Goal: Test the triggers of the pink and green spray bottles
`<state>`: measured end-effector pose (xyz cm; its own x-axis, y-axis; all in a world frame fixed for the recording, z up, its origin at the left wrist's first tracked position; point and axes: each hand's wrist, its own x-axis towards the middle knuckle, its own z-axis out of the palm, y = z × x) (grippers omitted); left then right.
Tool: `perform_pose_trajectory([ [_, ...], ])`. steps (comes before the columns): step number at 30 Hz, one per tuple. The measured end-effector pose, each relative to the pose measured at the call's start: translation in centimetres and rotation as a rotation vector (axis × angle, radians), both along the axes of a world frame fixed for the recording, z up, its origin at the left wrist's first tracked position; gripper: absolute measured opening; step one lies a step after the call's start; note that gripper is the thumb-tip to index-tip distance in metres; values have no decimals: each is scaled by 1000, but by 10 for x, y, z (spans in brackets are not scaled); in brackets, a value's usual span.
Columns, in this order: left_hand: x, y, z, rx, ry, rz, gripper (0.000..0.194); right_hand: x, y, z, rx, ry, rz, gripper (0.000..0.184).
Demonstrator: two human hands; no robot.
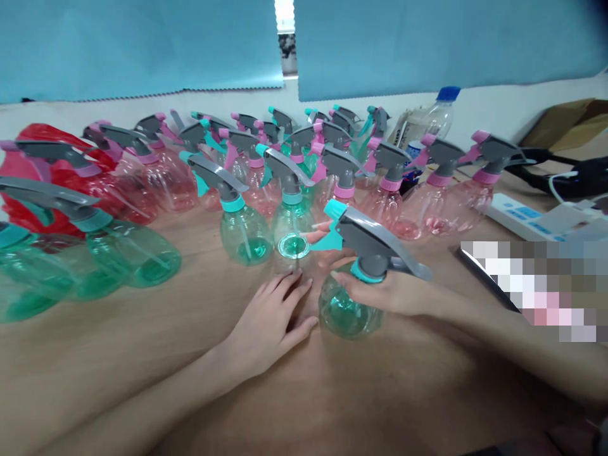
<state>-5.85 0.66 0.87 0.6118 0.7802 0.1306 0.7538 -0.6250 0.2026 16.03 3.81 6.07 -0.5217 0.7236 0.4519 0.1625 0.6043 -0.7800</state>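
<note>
A teal spray bottle (349, 311) with a grey trigger head stands on the wooden table (142, 354) in front of me. My right hand (394, 292) is wrapped round its neck just under the teal collar. My left hand (270, 323) lies flat on the table beside the bottle's left side, fingers stretched out and apart, holding nothing. Right behind stand two more teal bottles (244, 237), and a finger shows past the nearer one (293, 235).
Several pink spray bottles (430, 212) crowd the back and right, green ones (133, 253) lie at the left near red plastic (33, 158). A clear water bottle (434, 117), a power strip (527, 218), cables and a cardboard box (565, 120) sit at the right.
</note>
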Motion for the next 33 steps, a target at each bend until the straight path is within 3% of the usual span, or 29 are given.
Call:
perform_pose_trajectory([
  [8, 0, 0, 0, 0, -11, -2, 56, 0, 1, 1, 15, 5, -15, 60],
  [17, 0, -1, 0, -3, -28, -3, 53, 1, 0, 2, 44, -74, -46, 43],
  [33, 1, -1, 1, -20, -23, 1, 54, -2, -2, 6, -18, -14, -61, 56],
])
